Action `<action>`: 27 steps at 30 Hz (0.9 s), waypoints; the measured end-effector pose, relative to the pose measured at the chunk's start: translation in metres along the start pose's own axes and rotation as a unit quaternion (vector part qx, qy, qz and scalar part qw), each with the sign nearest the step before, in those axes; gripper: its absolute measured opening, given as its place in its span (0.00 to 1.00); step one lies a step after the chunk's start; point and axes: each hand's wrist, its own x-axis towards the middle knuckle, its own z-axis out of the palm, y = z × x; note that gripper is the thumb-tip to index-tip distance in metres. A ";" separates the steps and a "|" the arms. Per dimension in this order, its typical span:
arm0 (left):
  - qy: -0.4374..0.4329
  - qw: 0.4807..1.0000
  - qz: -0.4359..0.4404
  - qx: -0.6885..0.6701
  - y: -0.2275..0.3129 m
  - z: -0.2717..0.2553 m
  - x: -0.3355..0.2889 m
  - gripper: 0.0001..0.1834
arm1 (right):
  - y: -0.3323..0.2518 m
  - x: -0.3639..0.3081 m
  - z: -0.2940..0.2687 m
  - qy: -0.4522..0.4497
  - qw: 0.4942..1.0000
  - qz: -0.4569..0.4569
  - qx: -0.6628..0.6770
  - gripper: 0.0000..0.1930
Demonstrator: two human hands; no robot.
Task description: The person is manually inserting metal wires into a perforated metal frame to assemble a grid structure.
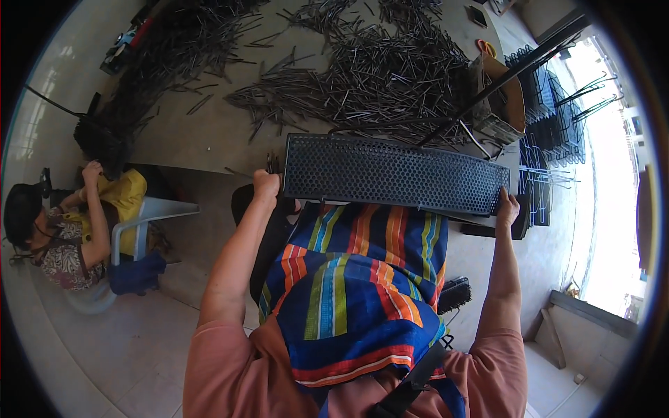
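Observation:
A long black perforated panel [397, 171] with rows of round holes lies across in front of me, over my lap at the table's near edge. My left hand [266, 184] is closed at its left end, and several short dark strips [273, 164] stick up just above the fist. I cannot make out whether they are in the fist or behind it. At the panel's right end my right hand [508, 207] grips the edge, fingers wrapped on it. Below the panel, a striped multicoloured apron [348, 279] covers my lap.
Heaps of thin dark strips [390, 76] spread over the table [188, 139]. An open cardboard box [512, 90] and orange-handled scissors [486, 47] sit at the right, beside a slanting dark bar [516, 70]. Black wire racks [557, 111] stand farther right. A seated person [77, 237] works at left.

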 end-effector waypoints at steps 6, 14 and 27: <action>-0.044 0.986 -0.015 0.159 0.041 -0.019 -0.020 0.07 | -0.028 -0.017 -0.002 0.010 0.983 0.004 -0.181 0.24; -0.235 0.927 -0.121 -0.267 0.102 -0.011 -0.111 0.06 | -0.199 -0.155 0.036 -0.253 0.938 -0.227 0.071 0.07; -0.283 0.917 -0.158 -0.231 0.081 0.037 -0.128 0.06 | -0.319 -0.259 0.112 -0.548 0.761 0.105 0.330 0.04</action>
